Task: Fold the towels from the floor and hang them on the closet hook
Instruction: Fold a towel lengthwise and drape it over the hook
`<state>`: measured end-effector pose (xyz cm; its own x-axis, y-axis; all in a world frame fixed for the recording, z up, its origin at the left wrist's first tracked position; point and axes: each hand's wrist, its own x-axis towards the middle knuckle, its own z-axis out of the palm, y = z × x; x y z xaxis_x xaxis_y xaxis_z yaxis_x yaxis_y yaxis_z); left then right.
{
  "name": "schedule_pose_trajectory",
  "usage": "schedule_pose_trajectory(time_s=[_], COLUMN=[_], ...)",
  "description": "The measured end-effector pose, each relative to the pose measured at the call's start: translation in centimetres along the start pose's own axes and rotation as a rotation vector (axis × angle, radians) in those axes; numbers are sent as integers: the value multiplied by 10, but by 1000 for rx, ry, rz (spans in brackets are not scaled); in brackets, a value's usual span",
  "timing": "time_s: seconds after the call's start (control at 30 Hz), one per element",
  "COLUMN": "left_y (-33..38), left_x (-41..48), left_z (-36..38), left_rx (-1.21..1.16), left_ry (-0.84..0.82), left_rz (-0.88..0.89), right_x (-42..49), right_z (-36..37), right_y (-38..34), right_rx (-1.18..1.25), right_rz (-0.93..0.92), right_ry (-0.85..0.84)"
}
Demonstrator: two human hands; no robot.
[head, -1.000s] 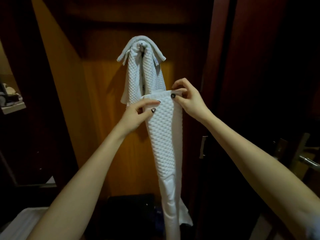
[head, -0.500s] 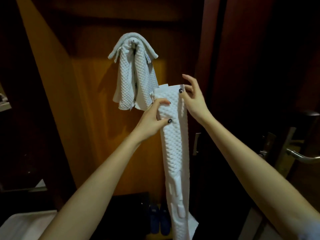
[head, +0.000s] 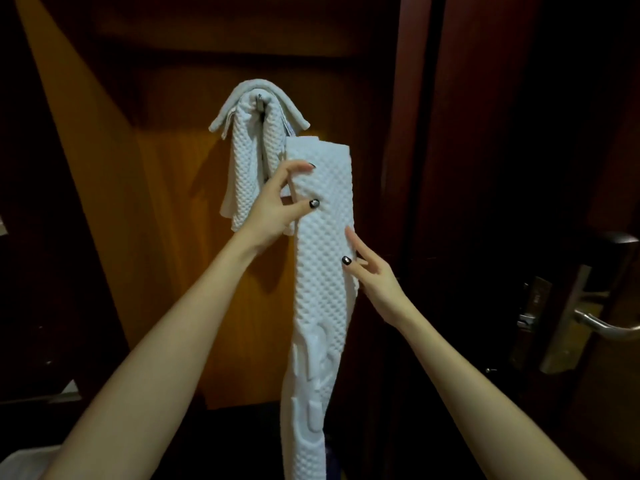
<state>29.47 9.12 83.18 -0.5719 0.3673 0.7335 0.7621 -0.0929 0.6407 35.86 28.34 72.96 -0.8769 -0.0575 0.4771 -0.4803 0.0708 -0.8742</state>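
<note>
Head view: the folded towel [head: 322,244] hangs as a long strip just right of the closet hook [head: 260,102], which carries another towel [head: 246,161]. The left hand [head: 277,206] pinches it near the top; the right hand [head: 374,275] touches its edge lower, fingers loose. It seems soft, light and limp; better to hold it at the middle.

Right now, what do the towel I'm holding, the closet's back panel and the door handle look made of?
Held towel: soft white cloth, likely cotton; bumpy waffle weave, hangs limp. Closet back panel: wood or veneer, smooth orange-brown, faint sheen. Door handle: metal, silvery, seemingly brushed; it catches light.
</note>
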Motion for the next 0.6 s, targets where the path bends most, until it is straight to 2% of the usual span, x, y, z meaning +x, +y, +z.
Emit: schedule_pose_trajectory(time_s=[0.13, 0.33, 0.5, 0.6], left_y=[-6, -3, 5, 6], left_x=[8, 12, 21, 13], left_z=[-14, -23, -31, -32], left_rx=[61, 17, 69, 44], left_ry=[44, 106, 177, 95], left_rz=[-4, -5, -60, -65], right_x=[11, 6, 27, 40], right_z=[3, 11, 10, 4], right_y=[-9, 4, -13, -26], right_rx=[34, 45, 70, 101], right_rz=[-46, -36, -128, -139], right_ry=[-21, -107, -27, -16])
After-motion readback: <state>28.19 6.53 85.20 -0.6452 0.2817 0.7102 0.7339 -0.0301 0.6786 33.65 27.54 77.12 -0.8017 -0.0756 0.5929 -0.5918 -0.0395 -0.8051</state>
